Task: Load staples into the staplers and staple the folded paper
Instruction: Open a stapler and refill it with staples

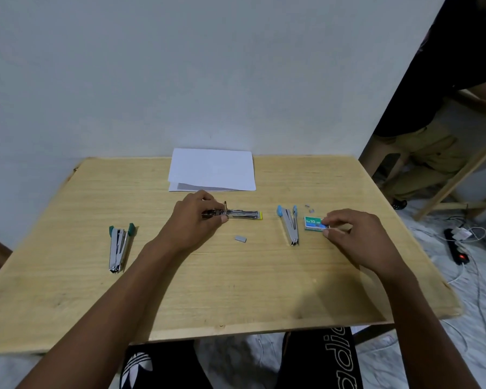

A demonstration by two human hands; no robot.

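Observation:
A yellow-tipped stapler (243, 214) lies opened flat at the table's middle, and my left hand (197, 220) grips its left end. My right hand (348, 231) pinches the right end of a small green staple box (314, 222). A blue-handled stapler (289, 223) lies just left of the box. A green-handled stapler (119, 246) lies at the left. A loose strip of staples (240, 239) rests below the yellow stapler. Small staple pieces (309, 208) lie above the box. The folded white paper (212, 169) sits at the table's far edge.
The wooden table (208, 290) stands against a white wall. Another person (438, 94) sits at the right on a wooden stool. A power strip (456, 249) and cables lie on the floor at the right.

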